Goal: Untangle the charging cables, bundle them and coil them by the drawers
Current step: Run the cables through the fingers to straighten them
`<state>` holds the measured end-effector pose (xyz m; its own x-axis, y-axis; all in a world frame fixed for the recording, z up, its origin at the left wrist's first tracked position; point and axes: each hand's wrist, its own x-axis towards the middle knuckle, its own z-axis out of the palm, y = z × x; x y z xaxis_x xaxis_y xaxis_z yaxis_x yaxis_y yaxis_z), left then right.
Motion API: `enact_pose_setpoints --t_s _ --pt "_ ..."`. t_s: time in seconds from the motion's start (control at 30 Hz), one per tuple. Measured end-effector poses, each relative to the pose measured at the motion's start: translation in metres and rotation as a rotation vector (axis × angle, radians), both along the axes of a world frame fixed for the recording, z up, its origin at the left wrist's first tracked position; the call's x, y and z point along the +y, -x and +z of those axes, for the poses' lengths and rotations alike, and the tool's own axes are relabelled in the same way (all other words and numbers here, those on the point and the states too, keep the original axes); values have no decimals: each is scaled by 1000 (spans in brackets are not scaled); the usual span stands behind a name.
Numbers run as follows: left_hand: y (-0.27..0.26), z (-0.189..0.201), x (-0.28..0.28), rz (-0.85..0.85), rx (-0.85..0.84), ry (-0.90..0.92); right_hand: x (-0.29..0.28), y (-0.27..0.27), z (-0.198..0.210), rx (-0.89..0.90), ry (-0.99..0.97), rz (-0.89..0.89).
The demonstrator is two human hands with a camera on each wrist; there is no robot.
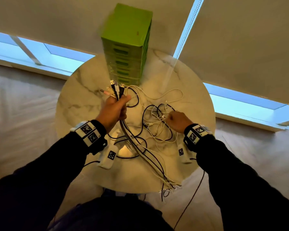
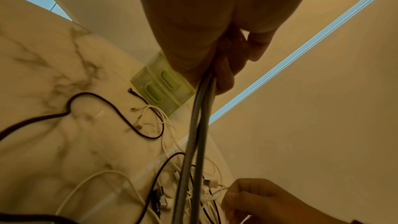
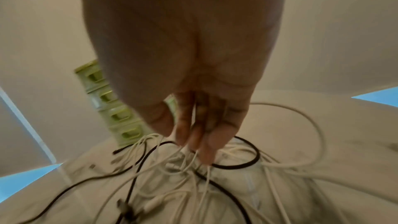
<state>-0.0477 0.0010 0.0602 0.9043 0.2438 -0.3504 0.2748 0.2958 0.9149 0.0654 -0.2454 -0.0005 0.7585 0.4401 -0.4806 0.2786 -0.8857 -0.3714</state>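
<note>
My left hand [image 1: 117, 107] grips a bundle of cables [image 1: 117, 90] in its fist; their USB plugs stick up above it, just in front of the green drawer tower [image 1: 128, 47]. The bundle's strands [image 2: 198, 125] hang down from the fist to the marble table [image 1: 77, 100] and trail off its near edge. To the right, my right hand [image 1: 177, 120] pinches thin white cables [image 3: 193, 157] in the tangle of black and white cables [image 1: 158, 124] lying on the table. The right fingertips [image 3: 206, 152] point down into that tangle.
The round table stands before a window with roller blinds. A bead chain [image 1: 188, 29] hangs behind the drawers. One black cable [image 2: 86, 106] loops on the table's left part. Loose cable ends [image 1: 168, 187] dangle over the near edge.
</note>
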Motion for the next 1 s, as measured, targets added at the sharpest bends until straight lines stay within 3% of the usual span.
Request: enact_pose_setpoints --t_s 0.13,0.2,0.3,0.43,0.6,0.8,0.9,1.0 --pt "0 -6 -8 5 29 -3 28 34 -8 263 -24 338" --pt "1 -10 -14 -10 46 -8 38 45 -25 253 -70 303" --pt "3 -16 -20 -40 50 -41 47 47 -41 72 -174 85" --pt "6 -23 -26 -71 60 -67 47 31 -39 -184 -93 -141" --pt "9 -27 -30 -76 90 -40 43 17 -47 -32 152 52" --pt "12 -29 -31 -89 107 -56 37 16 -66 -117 205 210" --pt "15 -30 -31 -100 107 -80 27 7 -64 -92 27 216" --pt "17 -33 -29 -105 123 -89 21 -8 -40 -120 -316 -57"
